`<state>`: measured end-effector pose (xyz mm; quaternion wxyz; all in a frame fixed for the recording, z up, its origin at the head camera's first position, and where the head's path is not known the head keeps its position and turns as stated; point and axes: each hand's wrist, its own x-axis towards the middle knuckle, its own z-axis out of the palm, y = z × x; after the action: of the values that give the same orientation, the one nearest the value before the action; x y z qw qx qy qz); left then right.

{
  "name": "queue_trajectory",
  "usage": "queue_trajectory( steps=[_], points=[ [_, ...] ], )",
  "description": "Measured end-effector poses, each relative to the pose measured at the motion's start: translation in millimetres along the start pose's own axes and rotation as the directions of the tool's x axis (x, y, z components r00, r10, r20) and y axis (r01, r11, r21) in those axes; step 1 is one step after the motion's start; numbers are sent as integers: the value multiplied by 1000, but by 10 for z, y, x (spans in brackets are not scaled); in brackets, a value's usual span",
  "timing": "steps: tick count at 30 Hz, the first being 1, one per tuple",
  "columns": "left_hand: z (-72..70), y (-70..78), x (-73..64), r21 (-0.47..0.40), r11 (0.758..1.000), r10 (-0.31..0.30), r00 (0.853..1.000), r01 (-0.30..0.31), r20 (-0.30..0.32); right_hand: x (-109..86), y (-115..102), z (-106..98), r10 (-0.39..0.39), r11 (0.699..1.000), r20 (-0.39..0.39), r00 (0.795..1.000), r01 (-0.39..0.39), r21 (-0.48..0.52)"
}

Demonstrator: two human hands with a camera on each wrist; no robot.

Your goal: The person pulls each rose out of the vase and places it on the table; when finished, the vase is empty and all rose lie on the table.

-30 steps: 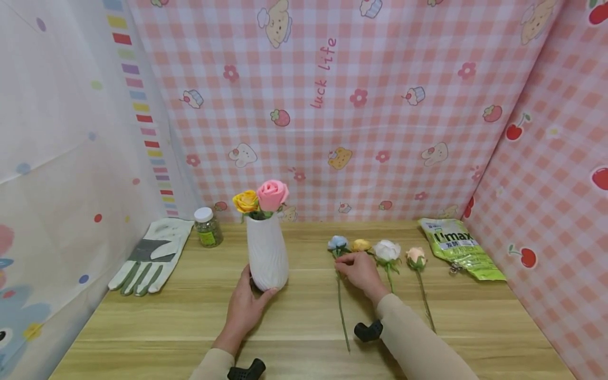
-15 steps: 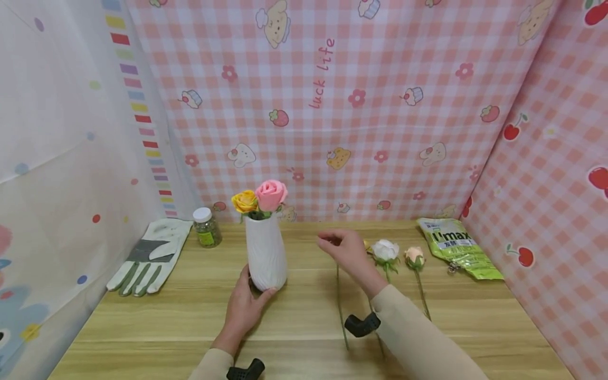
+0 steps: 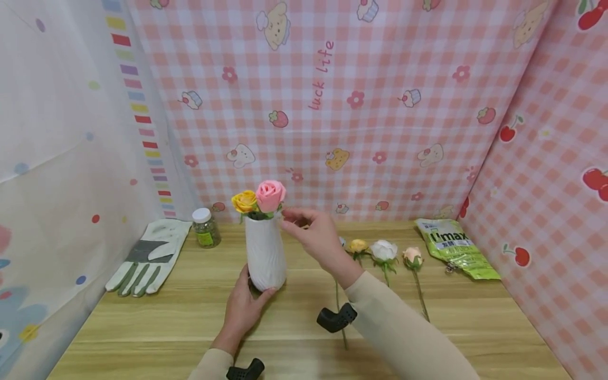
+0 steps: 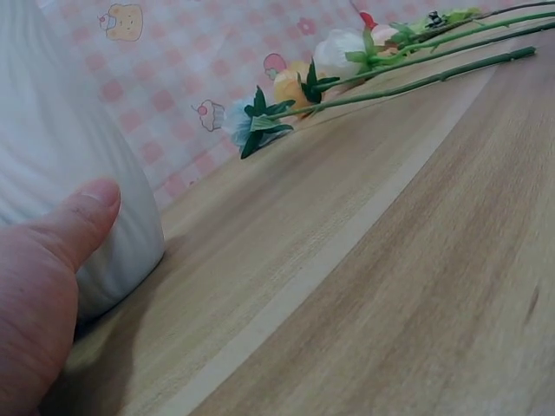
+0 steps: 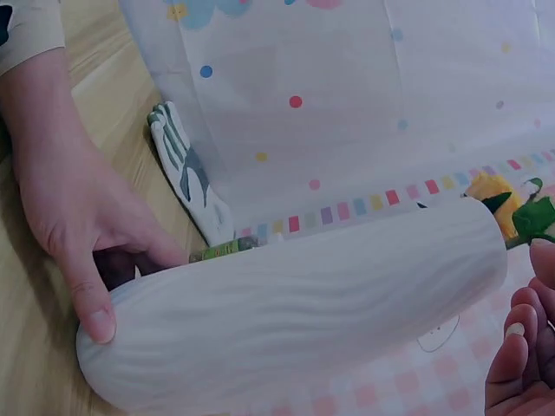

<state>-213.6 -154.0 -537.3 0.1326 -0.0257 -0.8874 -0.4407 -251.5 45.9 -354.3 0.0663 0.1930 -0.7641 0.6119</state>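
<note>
My left hand [image 3: 244, 311] grips the base of a white ribbed vase [image 3: 265, 256], thumb in front and fingers behind. The vase stands upright, holding a yellow rose [image 3: 244, 201] and a pink rose [image 3: 271, 196]. At the vase's mouth, my right hand [image 3: 318, 237] has thumb and fingertips right at the leaves under the pink rose; whether they pinch a leaf or stem I cannot tell. Right of the vase lie a blue flower [image 4: 238, 121], mostly hidden in the head view, a yellow-orange flower [image 3: 358, 245], a white flower [image 3: 384, 249] and a peach rose [image 3: 412, 256].
A white and grey-green glove [image 3: 149, 256] lies at the left, beside a small white-capped jar [image 3: 206, 228]. At the back right is a green packet [image 3: 458, 248]. Patterned cloth walls [image 3: 309, 132] stand behind and at both sides of the wooden table [image 3: 294, 343].
My right hand has left the blue flower, which stays on the table, and moved left to the vase's mouth. The left hand has kept its grip on the vase.
</note>
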Motion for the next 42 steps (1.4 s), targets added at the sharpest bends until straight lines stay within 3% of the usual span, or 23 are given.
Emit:
queue_trajectory(
  steps=[18, 31, 42],
  points=[
    [14, -9, -19, -8, 1000, -23, 1000, 23, 14, 149, -56, 329, 74, 992, -3, 997, -74, 99],
    [5, 7, -17, -13, 1000, -10, 1000, 10, -3, 151, -67, 371, 72, 981, 5, 997, -72, 181],
    [-9, 2, 1, -2, 1000, -6, 1000, 6, -4, 187, -144, 349, 75, 974, -68, 995, -58, 218]
  ],
)
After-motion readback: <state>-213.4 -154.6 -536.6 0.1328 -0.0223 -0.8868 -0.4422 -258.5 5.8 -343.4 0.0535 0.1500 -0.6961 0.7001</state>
